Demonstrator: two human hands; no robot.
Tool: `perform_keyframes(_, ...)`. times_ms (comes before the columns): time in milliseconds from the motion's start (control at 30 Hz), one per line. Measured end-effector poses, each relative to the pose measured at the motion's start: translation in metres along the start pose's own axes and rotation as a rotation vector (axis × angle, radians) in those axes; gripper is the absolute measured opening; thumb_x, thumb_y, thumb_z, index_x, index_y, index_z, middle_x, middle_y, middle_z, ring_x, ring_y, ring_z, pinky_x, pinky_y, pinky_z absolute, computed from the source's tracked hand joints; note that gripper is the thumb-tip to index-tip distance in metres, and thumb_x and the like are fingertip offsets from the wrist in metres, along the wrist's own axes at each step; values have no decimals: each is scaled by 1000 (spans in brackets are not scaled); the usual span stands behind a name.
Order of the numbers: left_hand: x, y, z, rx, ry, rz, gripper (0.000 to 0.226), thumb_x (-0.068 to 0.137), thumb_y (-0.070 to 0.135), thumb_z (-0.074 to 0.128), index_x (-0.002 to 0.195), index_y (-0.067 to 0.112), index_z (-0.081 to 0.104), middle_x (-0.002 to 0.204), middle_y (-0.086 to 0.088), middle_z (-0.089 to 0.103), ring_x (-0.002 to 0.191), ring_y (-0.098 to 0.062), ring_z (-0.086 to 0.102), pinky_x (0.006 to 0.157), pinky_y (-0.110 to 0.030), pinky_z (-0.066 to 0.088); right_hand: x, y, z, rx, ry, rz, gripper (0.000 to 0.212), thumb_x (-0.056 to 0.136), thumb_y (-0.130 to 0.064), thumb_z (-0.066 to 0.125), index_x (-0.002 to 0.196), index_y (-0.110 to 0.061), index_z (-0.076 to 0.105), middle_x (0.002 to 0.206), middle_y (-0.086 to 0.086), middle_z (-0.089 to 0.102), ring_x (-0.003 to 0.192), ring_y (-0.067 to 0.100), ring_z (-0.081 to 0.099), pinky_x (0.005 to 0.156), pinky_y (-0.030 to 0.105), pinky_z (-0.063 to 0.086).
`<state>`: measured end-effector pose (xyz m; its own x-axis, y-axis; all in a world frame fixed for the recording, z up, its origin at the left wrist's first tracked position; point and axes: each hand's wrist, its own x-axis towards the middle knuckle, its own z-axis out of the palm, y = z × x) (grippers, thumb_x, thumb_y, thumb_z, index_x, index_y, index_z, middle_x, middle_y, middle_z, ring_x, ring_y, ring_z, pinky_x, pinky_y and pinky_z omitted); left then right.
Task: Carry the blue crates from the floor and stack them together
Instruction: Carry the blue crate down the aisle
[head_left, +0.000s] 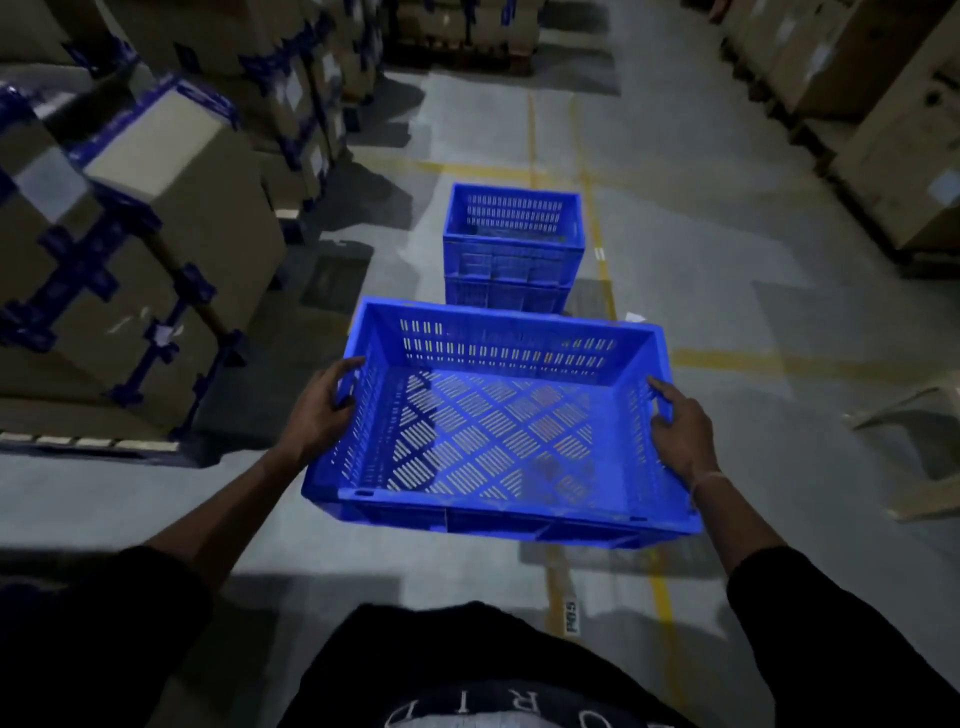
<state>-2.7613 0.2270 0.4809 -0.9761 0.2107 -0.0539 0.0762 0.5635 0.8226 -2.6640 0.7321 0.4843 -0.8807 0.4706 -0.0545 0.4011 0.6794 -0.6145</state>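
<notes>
Blue crate (498, 431) off the floor between left hand (317, 410) and right hand (680, 426), crate stack (511, 249) beyond

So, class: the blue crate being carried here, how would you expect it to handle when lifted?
The carried crate is probably light for its size: it is empty, its walls and base slotted. It likely stays stiff, since it shows no sag between the left hand and right hand. Side grips should limit slipping.

1 head-worn wide-angle view, facing forward and down the aisle floor (727, 218), close over both forearms.
</notes>
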Motion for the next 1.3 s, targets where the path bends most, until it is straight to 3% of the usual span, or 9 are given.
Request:
perform_keyframes(267, 157, 24, 8, -117, -1, -15, 49, 96, 26, 59, 141, 44, 48, 134, -7, 58, 100, -25, 74, 75, -55, 63, 170, -27, 8, -17, 12, -55, 62, 92, 1, 51, 145, -31, 54, 116, 26, 61, 65, 40, 60, 61, 41, 47)
perform_keyframes(467, 311, 3, 18, -88, 22, -5, 51, 95, 15, 57, 140, 39, 50, 128, -9, 65, 100, -21, 73, 82, -53, 61, 299, -53, 44, -31, 22, -38, 61, 92, 0, 52, 145, -29, 54, 96, 27, 60, 69, 40, 60, 66, 33, 40)
perform_keyframes(633, 430, -22, 17, -43, -4, -27, 55, 86, 44, 52, 141, 47, 45, 128, -9, 63, 105, -30, 69, 87, -57, 58, 392, -85, 67, -56, 28, -1, 62, 91, 1, 51, 146, -27, 54, 92, 27, 61, 69, 37, 59, 66, 32, 37)
perform_keyframes(800, 520, -7, 6, -21, -37, -44, 60, 89, 44, 49, 147, 50, 34, 139, -5, 58, 112, -27, 67, 91, -58, 56, 473, -117, 81, -59, 49, -20, 59, 92, 5, 52, 146, -18, 54, 99, 29, 58, 86, 45, 60, 77, 38, 42)
perform_keyframes(933, 582, 12, 4, -43, -43, -48, 60, 87, 51, 49, 142, 62, 30, 145, -2, 53, 116, -24, 66, 90, -58, 57, 539, -134, 89, -45, 46, -63, 59, 90, 11, 53, 144, -11, 55, 101, 30, 62, 92, 45, 59, 73, 34, 36)
perform_keyframes(1033, 634, 18, 12, -36, -45, -76, 61, 85, 57, 48, 141, 68, 25, 147, -2, 52, 117, -24, 66, 94, -57, 56, 600, -133, 101, -47, 28, -35, 57, 93, -5, 49, 149, -18, 50, 97, 29, 59, 91, 46, 57, 79, 42, 42)
perform_keyframes(1100, 670, 29, 20, -23, -26, -72, 59, 87, 49, 48, 131, 78, 22, 146, -3, 53, 117, -24, 66, 95, -56, 55, 647, -128, 112, -50, 7, -58, 64, 91, -10, 47, 153, -23, 43, 105, 30, 62, 91, 45, 56, 79, 44, 43)
perform_keyframes(1167, 705, 45, 31, -46, -17, -93, 59, 87, 47, 48, 123, 86, 21, 142, 1, 56, 111, -20, 68, 94, -54, 55, 694, -123, 124, -41, -14, -67, 72, 91, 1, 50, 157, -24, 35, 120, 31, 61, 95, 46, 56, 80, 44, 43)
perform_keyframes(1300, 780, 48, 58, -69, -15, -167, 65, 87, 36, 49, 109, 93, 25, 108, 29, 66, 88, -2, 70, 85, -46, 59, 777, -122, 146, -2, -17, -63, 78, 90, 10, 49, 160, -16, 25, 140, 30, 50, 107, 46, 55, 86, 38, 39)
